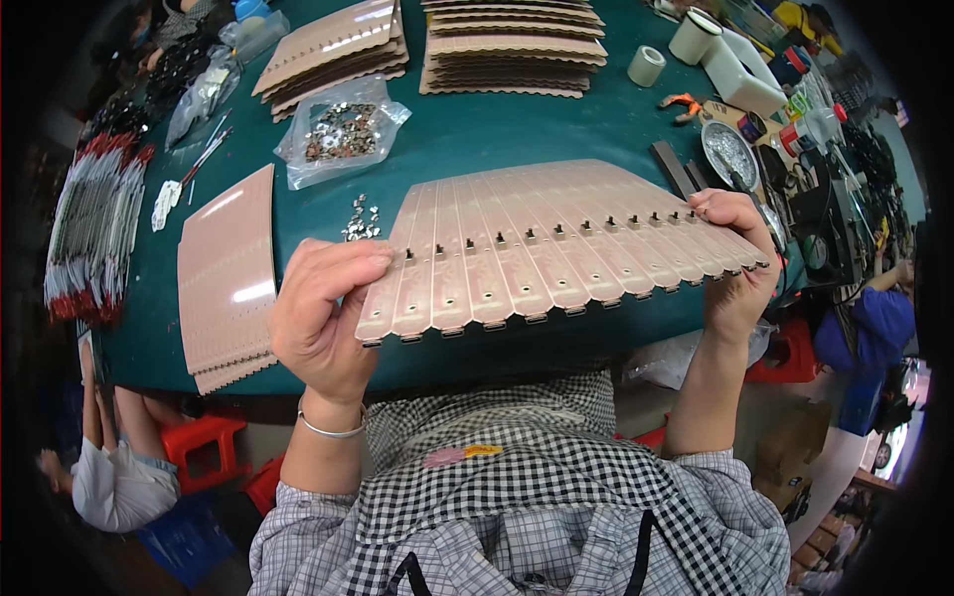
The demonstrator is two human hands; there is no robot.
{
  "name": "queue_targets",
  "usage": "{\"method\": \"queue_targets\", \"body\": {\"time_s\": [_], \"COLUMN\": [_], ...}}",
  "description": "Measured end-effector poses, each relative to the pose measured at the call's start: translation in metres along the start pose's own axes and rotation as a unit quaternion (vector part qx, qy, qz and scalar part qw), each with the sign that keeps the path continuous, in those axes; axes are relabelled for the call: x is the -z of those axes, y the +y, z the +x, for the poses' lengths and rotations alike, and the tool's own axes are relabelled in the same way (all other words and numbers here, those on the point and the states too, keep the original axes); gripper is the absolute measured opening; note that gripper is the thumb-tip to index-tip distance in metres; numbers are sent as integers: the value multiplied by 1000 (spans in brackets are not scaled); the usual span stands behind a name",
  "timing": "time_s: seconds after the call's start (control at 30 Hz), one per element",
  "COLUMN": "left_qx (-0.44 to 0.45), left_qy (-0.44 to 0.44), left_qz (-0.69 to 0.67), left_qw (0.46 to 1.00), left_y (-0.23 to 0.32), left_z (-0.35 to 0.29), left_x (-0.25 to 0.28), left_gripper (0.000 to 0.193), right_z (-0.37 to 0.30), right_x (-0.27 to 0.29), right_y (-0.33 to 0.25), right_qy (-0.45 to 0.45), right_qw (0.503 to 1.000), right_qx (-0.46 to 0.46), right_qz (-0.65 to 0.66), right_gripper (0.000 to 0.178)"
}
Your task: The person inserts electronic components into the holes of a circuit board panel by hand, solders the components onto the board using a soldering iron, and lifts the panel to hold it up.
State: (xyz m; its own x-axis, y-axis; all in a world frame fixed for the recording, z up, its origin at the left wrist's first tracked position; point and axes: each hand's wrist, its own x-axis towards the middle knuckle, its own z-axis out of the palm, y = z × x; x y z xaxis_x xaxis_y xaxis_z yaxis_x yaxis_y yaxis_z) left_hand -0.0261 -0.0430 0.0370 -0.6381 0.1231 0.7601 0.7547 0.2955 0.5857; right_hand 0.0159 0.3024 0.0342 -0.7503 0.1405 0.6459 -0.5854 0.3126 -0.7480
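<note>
A pinkish circuit board panel (517,248), scored into many narrow strips, is held up in front of me, tilted above the table's near edge. Small black slide switches (530,232) stand in a row across it, and metal clips line its scalloped near edge. My left hand (323,308) is closed on the panel's left end, thumb and fingers pinching it. At the other end my right hand (737,263) grips the right edge. Just beyond my left hand lies a small heap of loose metal parts (362,219). A plastic bag (343,132) of similar small parts sits behind that heap.
More panels are stacked at the left (229,268), far left (333,50) and far middle (512,50) of the green table (477,129). Bundled wires (99,228) lie at the left edge. A metal bowl (729,154), a dark bar (679,169) and orange-handled pliers (682,105) are at the right.
</note>
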Motion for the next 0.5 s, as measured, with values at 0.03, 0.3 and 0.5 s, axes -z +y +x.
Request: {"method": "queue_targets", "body": {"time_s": [0.03,0.3,0.5], "left_qx": [0,6,16], "left_qy": [-2,-1,-1], "left_qz": [-4,-15,-35], "left_qw": [1000,1000,999], "left_y": [-1,-5,-6], "left_z": [0,2,4], "left_x": [-1,1,3], "left_gripper": [10,7,10], "right_z": [-1,1,1], "right_x": [0,-1,-7], "right_y": [-2,1,5], "right_qy": [3,-12,-10], "right_qw": [1000,999,1000], "right_qx": [-15,6,25], "right_qz": [-3,-29,-3], "right_gripper": [57,57,59]}}
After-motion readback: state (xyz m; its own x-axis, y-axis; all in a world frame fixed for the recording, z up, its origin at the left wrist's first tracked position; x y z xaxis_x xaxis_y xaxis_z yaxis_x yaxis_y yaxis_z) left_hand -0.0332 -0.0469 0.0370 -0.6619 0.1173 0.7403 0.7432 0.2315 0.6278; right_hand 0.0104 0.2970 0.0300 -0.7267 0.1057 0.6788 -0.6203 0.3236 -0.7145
